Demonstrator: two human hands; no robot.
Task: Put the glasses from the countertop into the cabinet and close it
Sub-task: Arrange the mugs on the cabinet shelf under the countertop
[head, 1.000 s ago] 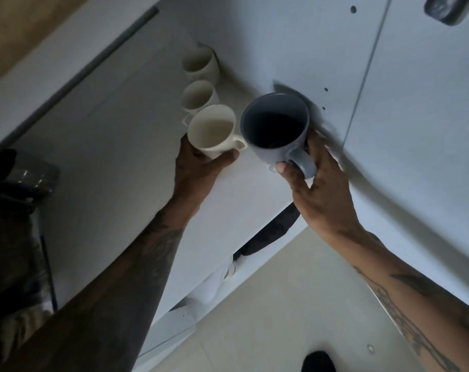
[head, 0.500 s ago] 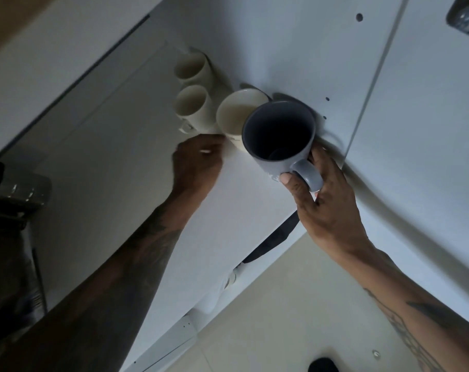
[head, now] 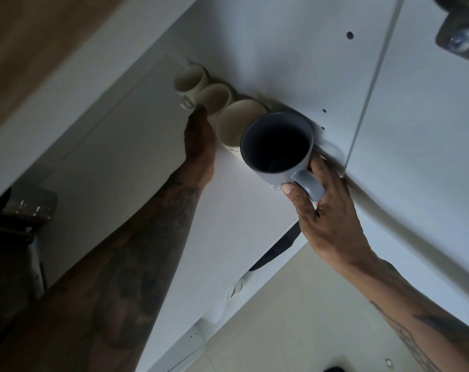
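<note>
On the white cabinet shelf, 3 cream mugs stand in a row along the back wall: the far mug, the middle mug, and the near cream mug. Right of them, the right hand holds a grey mug, its fingers clamped around the handle, the mug touching the near cream one. Beside the middle mug, the left hand reaches in; whether its fingers are apart or together cannot be told.
</note>
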